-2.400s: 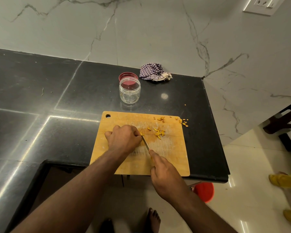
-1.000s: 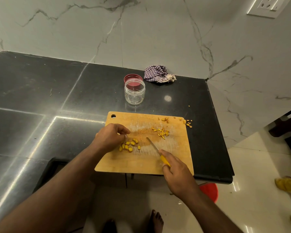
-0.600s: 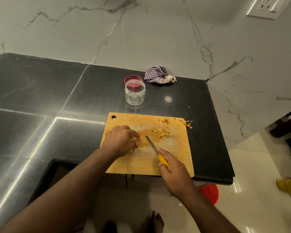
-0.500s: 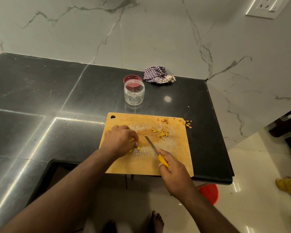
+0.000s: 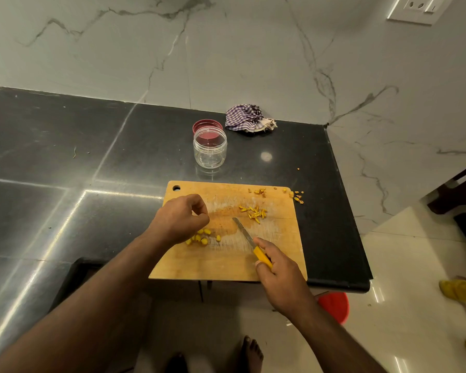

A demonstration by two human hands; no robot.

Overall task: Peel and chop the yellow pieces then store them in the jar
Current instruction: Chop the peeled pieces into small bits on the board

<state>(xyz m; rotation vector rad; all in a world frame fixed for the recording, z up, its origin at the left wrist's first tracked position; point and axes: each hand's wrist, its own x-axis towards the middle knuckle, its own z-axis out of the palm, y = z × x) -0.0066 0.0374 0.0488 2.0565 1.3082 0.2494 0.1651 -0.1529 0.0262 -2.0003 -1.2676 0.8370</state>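
Observation:
A wooden chopping board lies at the front of the black counter. A small heap of chopped yellow pieces sits on its left half. My left hand hovers just above them, fingertips bunched against the thumb, and nothing shows between them. My right hand grips the yellow handle of a knife, whose blade points up-left and lies low over the board. Thin yellow slivers lie past the blade tip. The clear jar stands open behind the board.
The jar's red lid lies just behind the jar, with a checked cloth to its right. Peel scraps sit at the board's far right corner. The counter ends close to the board's right side; a red bucket stands on the floor below.
My left hand, which was pressed down over the chopped pieces, has lifted and drawn back left, uncovering them. The knife and right hand have barely moved.

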